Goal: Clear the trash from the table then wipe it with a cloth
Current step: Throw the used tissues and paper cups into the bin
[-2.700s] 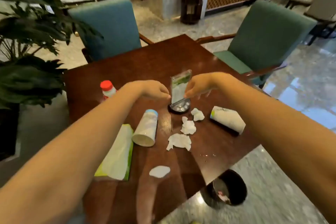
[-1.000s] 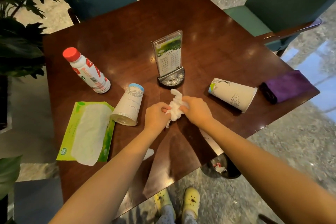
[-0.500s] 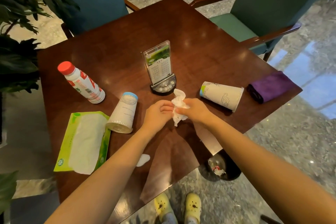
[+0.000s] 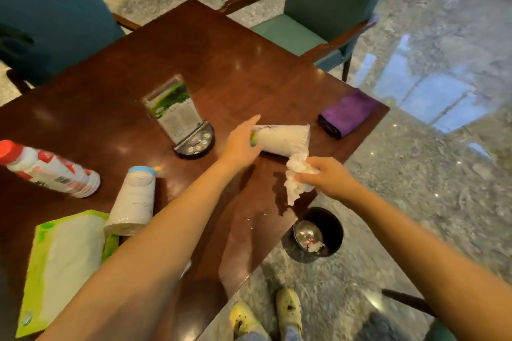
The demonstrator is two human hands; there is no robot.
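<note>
Head camera: A person clearing a dark wooden table point(image 4: 249, 63) has split the work between two hands. A moment ago both met over a clump of tissues just in front of the menu stand point(image 4: 180, 116). Now the right hand point(image 4: 329, 178) alone pinches the crumpled tissues point(image 4: 297, 174) and has carried them right, to the table's near edge. There the wad hangs in the air, almost over the black waste bin point(image 4: 313, 235) on the floor, which already holds some scraps.

The left hand point(image 4: 241, 144) has let go of the tissues and reached right, to the paper cup point(image 4: 282, 140) lying on its side. Its fingers are spread wide and lie against the cup's narrow end. It has not closed round the cup.

The patch of table in front of the stand no longer shows loose tissue, so the first batch looks one drop away from the bin, with the cup likely next.

Much is left to clear. At the left near side a second cup point(image 4: 133, 202) lies on its side. A red-capped bottle point(image 4: 50, 169) lies farther left, and a green pack of wipes point(image 4: 63, 263) sits at the near left corner. A small scrap seen earlier near the front edge is now hidden by the left arm. The folded purple cloth point(image 4: 346, 112) waits untouched at the right edge, just beyond the cup, so wiping has not begun.
</note>
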